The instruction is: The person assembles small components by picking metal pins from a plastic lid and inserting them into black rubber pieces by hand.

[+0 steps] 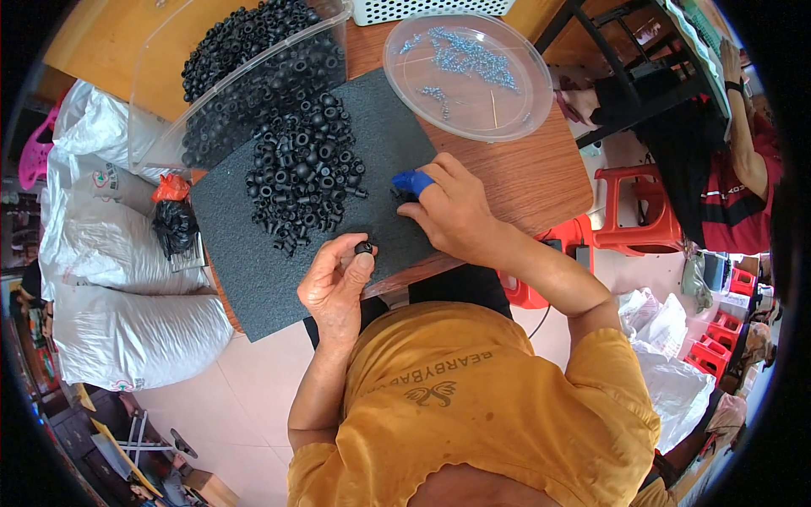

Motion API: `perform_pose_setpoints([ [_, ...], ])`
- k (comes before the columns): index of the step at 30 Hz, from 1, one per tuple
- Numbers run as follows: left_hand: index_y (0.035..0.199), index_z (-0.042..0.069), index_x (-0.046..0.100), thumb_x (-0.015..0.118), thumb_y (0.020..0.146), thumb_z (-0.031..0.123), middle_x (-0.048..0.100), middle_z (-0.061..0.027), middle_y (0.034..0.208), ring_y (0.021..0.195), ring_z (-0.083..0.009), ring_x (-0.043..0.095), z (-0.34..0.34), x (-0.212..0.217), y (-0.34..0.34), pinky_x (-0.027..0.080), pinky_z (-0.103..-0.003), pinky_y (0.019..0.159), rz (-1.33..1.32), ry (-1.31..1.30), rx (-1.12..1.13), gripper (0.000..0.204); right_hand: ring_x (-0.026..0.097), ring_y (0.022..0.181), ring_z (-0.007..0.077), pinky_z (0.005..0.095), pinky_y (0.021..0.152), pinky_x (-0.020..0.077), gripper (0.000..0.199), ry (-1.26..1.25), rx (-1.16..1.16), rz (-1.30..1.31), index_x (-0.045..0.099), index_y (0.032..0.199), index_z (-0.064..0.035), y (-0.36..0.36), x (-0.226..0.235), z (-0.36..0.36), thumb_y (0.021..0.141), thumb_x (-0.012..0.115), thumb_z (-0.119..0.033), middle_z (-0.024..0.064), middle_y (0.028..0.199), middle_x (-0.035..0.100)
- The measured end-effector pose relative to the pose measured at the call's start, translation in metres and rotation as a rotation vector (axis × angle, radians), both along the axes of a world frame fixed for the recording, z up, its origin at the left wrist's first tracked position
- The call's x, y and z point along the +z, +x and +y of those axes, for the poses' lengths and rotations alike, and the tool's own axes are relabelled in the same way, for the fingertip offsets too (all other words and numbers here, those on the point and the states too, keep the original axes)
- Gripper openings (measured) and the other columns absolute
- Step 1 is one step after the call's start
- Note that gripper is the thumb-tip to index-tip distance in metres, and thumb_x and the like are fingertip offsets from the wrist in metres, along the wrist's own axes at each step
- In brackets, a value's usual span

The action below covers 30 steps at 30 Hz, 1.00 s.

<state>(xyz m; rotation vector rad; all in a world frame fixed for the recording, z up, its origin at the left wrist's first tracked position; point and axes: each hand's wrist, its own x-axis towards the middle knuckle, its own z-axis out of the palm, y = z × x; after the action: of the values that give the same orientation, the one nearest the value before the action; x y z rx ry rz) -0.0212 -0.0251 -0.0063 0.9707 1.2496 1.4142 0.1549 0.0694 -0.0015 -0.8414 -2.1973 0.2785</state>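
My left hand (pixel 331 287) pinches a small round black plastic part (pixel 364 248) between thumb and fingertips, just above the near edge of the dark grey mat (pixel 245 291). To its right, my right hand (pixel 456 209) rests low over the mat with thumb and fingers drawn together. A blue covering (pixel 413 181) wraps one of its fingers. Something dark shows at those fingertips, but I cannot make out what it is. A heap of similar black parts (pixel 308 165) lies on the mat beyond my left hand.
A clear bin (pixel 152 127) full of black parts stands at the far left. At the far right, a round clear lid (pixel 515 118) holds small bluish metal pieces (pixel 473 57). White sacks (pixel 135 329) lean left of the wooden table (pixel 549 173). A red stool (pixel 639 211) and another person (pixel 735 190) are to the right.
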Motion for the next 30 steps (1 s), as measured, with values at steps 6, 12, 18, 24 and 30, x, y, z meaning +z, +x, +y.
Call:
perform_pose_setpoints([
  [6, 0.1, -0.003, 0.061, 0.066, 0.08, 0.005, 0.065, -0.0091, 0.082, 0.065, -0.0087, 0.056, 0.002, 0.0, 0.003, 0.045, -0.019, 0.056, 0.082, 0.046, 0.022, 0.022, 0.05, 0.072, 0.0319, 0.0378, 0.06, 0.0436, 0.029, 0.11, -0.011, -0.044, 0.056, 0.088, 0.001, 0.0, -0.013, 0.006, 0.062, 0.069, 0.002, 0.0123, 0.079, 0.052],
  [12, 0.102, -0.003, 0.06, 0.063, 0.082, 0.002, 0.063, -0.0064, 0.085, 0.071, -0.008, 0.056, 0.005, 0.011, 0.006, 0.046, -0.018, 0.062, -0.08, -0.079, -0.036, 0.02, 0.054, 0.07, 0.0211, 0.0341, 0.061, 0.045, 0.021, -0.288, -0.043, 0.176, 0.059, 0.088, 0.0007, 0.004, 0.004, -0.002, 0.069, 0.066, 0.004, 0.0098, 0.077, 0.055],
  [18, 0.103, -0.002, 0.058, 0.062, 0.084, 0.005, 0.064, -0.0083, 0.084, 0.066, -0.0083, 0.056, 0.012, 0.015, 0.014, 0.046, -0.019, 0.057, -0.171, -0.081, -0.083, 0.021, 0.059, 0.08, 0.011, 0.0257, 0.074, 0.0488, 0.016, -1.01, 0.083, 0.767, 0.062, 0.092, 0.001, 0.0, 0.019, -0.019, 0.077, 0.064, 0.005, 0.007, 0.087, 0.064],
  [24, 0.104, -0.004, 0.057, 0.062, 0.084, 0.006, 0.063, -0.008, 0.085, 0.069, -0.0091, 0.057, 0.015, 0.02, 0.021, 0.046, -0.019, 0.058, -0.158, -0.037, -0.102, 0.023, 0.06, 0.08, 0.0127, 0.0258, 0.071, 0.0503, 0.013, -1.054, 0.15, 0.958, 0.061, 0.091, 0.002, -0.009, 0.022, -0.033, 0.078, 0.062, 0.005, 0.0082, 0.088, 0.064],
  [30, 0.103, -0.004, 0.057, 0.064, 0.083, 0.007, 0.063, -0.0081, 0.085, 0.072, -0.0112, 0.06, 0.016, 0.025, 0.026, 0.048, -0.02, 0.059, -0.217, -0.074, -0.066, 0.024, 0.059, 0.075, 0.0123, 0.0247, 0.066, 0.0498, 0.013, -0.844, 0.089, 0.877, 0.06, 0.091, 0.0016, -0.014, 0.013, -0.041, 0.079, 0.061, 0.007, 0.0079, 0.089, 0.06],
])
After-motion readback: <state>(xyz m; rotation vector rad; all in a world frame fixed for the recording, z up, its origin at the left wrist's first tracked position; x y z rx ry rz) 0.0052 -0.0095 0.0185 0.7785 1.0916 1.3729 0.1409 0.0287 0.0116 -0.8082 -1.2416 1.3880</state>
